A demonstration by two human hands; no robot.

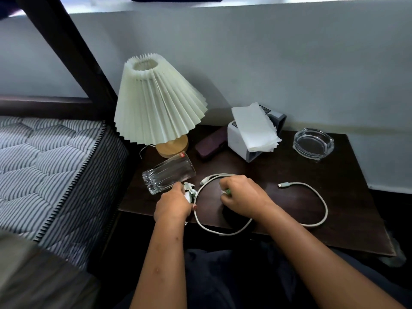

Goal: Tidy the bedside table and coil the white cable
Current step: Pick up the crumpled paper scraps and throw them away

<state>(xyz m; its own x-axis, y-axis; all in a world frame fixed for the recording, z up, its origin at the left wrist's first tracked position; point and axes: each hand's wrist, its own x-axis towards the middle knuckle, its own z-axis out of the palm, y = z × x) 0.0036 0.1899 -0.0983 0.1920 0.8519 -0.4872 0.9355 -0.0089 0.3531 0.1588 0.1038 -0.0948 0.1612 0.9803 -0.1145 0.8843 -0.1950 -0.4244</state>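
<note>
A white cable (321, 201) lies in a loose loop across the front of the dark bedside table (334, 219), with one plug near the glass and the other plug at the right. My left hand (172, 206) is closed on a crumpled white and green wrapper (189, 190) beside the cable. My right hand (242, 197) is closed on a small white and green scrap, resting inside the cable's loop. A clear ribbed drinking glass (168, 175) lies on its side just behind my left hand.
A pleated cream lamp (156, 101) on a wooden base stands at the back left. Behind the cable are a dark case (209, 146), a tissue box (254, 134) and a glass ashtray (313, 143). A striped mattress (44, 163) borders the table on the left.
</note>
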